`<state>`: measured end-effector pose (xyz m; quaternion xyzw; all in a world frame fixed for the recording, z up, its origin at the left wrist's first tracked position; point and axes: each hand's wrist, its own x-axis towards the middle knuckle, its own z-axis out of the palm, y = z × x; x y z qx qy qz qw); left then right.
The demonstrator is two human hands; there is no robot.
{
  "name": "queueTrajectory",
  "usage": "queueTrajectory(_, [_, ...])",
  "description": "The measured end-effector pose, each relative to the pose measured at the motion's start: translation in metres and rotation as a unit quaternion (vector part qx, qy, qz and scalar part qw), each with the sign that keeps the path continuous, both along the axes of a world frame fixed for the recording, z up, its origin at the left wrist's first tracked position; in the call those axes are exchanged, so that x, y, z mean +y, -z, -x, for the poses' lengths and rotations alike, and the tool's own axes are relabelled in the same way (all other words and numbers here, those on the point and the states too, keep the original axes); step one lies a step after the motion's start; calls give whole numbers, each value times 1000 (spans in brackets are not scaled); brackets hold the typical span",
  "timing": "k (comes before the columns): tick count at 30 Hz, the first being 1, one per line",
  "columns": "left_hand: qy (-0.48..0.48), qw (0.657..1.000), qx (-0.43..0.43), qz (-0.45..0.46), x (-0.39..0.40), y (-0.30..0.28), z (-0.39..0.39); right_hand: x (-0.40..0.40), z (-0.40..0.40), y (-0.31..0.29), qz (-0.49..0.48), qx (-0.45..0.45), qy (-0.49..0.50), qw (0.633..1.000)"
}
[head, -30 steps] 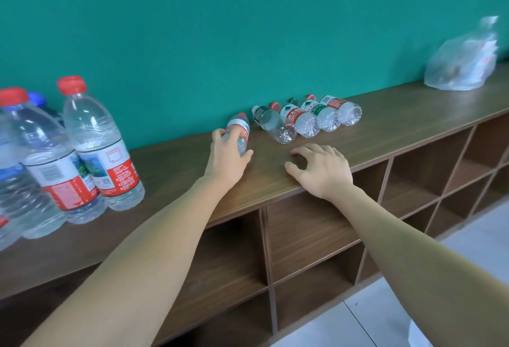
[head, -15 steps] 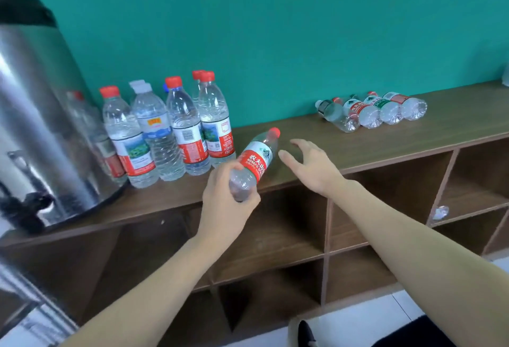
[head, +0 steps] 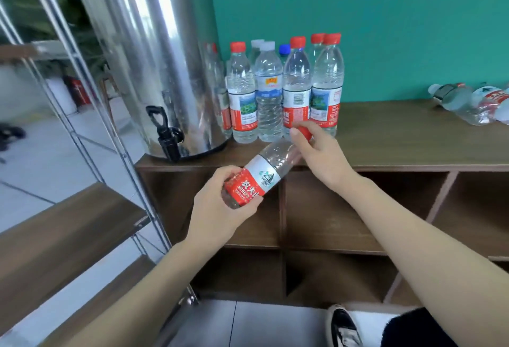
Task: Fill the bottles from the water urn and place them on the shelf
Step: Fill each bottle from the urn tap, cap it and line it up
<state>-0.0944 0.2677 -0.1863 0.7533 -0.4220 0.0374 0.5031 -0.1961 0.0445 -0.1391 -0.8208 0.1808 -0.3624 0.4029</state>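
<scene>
The fingers (head: 249,203) of the left hand (head: 217,209) curl round the lower, red-labelled part of the held bottle (head: 261,174), gripping it tilted in the air in front of the shelf unit (head: 385,151), its neck pointing up and away. The fingers of the right hand (head: 316,151) close round its red cap (head: 304,131), thumb on the near side. Half a second ago the right hand was open and reaching towards the bottle with the cap bare; now it holds the cap, and the view has swung left, bringing the steel water urn (head: 154,57) with its black tap (head: 165,131) fully into sight. Just right of the urn a cluster of upright bottles (head: 283,87) stands on the shelf top against the green wall (head: 385,16). Well apart at the right edge, the lying bottles (head: 473,103) are cut off by the frame. The held bottle's neck is hidden by the right hand, and whether it holds water is hard to make out. The rear bottles of the cluster are largely hidden. A shoe (head: 343,327) shows at the bottom.
</scene>
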Motion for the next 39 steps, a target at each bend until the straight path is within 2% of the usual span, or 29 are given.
queueTrajectory(3, [-60, 993, -47, -95, 6, 3, -17, 30, -19, -4, 15, -7, -58, 998])
queueTrajectory(8, [-85, 987, -67, -122, 9, 12, -35, 60, -51, 16, 20, 12, -129, 991])
queueTrajectory(15, [-113, 972, -158, -134, 21, 24, -69, 56, -78, 14, 202, 84, -64, 974])
queueTrajectory(19, [-114, 967, -195, -118, 23, 29, -80, 54, -83, 20, 171, 88, -65, 979])
queueTrajectory(21, [-97, 973, -179, -112, 24, 28, -84, 54, -82, 20, 167, 70, -78, 980])
queueTrajectory(23, [-21, 992, -72, -103, 26, 23, -88, 53, -78, 17, 169, 49, -100, 979])
queueTrajectory(25, [57, 993, 43, -89, 29, 15, -91, 53, -74, 14, 176, 42, -130, 975])
queueTrajectory(27, [100, 988, 77, -88, 30, 11, -92, 54, -71, 12, 193, 46, -159, 967])
queueTrajectory(30, [85, 991, 51, -92, 31, 11, -88, 53, -68, 13, 189, 64, -169, 965])
queueTrajectory(33, [-3, 986, -95, -137, 32, 14, -83, 52, -66, 13, 155, 81, -145, 974])
queueTrajectory(35, [-29, 979, -139, -144, 31, 12, -78, 53, -64, 12, 160, 85, -143, 973])
queueTrajectory(37, [-14, 984, -110, -141, 32, 11, -75, 53, -60, 10, 179, 83, -156, 968])
queueTrajectory(39, [22, 991, -34, -131, 34, 11, -75, 51, -57, 9, 197, 83, -180, 960])
